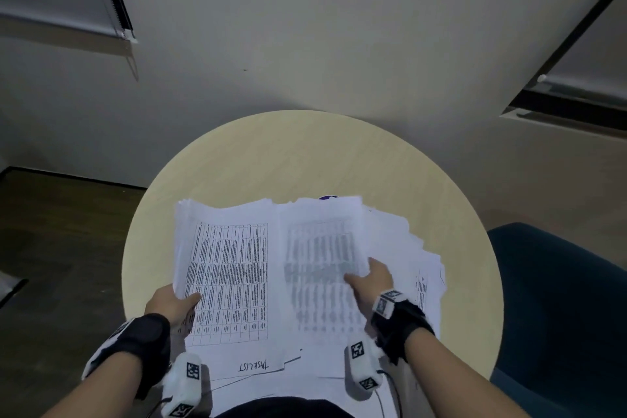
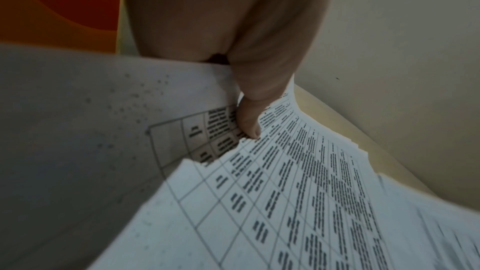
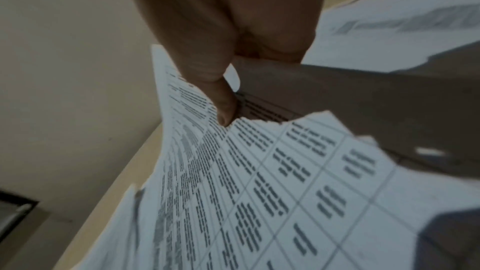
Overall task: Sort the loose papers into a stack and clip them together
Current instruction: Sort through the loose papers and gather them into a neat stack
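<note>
White sheets printed with tables cover the near half of a round beige table (image 1: 305, 159). My left hand (image 1: 179, 302) grips the left edge of a thick paper bundle (image 1: 230, 268), thumb on top; in the left wrist view my left thumb (image 2: 248, 118) presses on the bundle (image 2: 298, 192). My right hand (image 1: 368, 276) pinches a blurred printed sheet (image 1: 319, 268) beside the bundle, and my right thumb (image 3: 224, 108) lies on that sheet (image 3: 272, 182). More loose papers (image 1: 424, 258) fan out under and right of that hand. A sheet handwritten "TASK LIST" (image 1: 252, 365) lies nearest me.
A small purple object (image 1: 327, 197) peeks out behind the papers' far edge; I cannot tell what it is. A dark blue chair (image 1: 559, 299) stands right of the table. Dark floor (image 1: 68, 231) lies to the left, a pale wall (image 1: 305, 44) behind.
</note>
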Tool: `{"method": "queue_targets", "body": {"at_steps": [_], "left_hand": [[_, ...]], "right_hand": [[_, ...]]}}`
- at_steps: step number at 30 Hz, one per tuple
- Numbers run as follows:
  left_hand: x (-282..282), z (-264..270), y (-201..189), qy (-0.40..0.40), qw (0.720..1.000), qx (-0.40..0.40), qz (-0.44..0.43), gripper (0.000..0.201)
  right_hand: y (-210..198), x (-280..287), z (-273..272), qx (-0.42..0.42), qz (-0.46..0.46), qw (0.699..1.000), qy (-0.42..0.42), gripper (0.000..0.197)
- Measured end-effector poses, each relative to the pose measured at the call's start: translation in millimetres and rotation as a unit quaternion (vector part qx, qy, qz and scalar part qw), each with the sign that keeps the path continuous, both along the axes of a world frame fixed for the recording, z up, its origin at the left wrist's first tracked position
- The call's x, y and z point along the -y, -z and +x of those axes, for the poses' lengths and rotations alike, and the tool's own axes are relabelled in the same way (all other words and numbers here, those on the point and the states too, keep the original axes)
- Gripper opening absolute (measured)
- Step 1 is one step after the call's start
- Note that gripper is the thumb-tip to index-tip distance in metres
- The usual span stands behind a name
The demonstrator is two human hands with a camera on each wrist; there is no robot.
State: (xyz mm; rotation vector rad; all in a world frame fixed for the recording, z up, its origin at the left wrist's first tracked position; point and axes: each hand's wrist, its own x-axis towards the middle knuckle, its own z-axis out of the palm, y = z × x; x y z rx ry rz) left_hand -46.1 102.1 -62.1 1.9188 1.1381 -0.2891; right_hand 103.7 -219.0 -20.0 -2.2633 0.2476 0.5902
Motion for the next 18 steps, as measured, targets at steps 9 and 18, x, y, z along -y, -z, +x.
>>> {"method": "queue_targets", "body": {"at_steps": [9, 18], "left_hand": [[12.9, 7.8, -9.3, 0.008, 0.999, 0.02, 0.05, 0.023], [8.1, -1.7, -8.8, 0.03, 0.999, 0.01, -0.043, 0.013]], "right_hand": [[1.9, 53.2, 8.7, -0.095, -0.2, 0.975, 0.014, 0.085], [9.7, 44.5, 1.6, -0.154, -0.135, 0.979, -0.004, 0.059]]}}
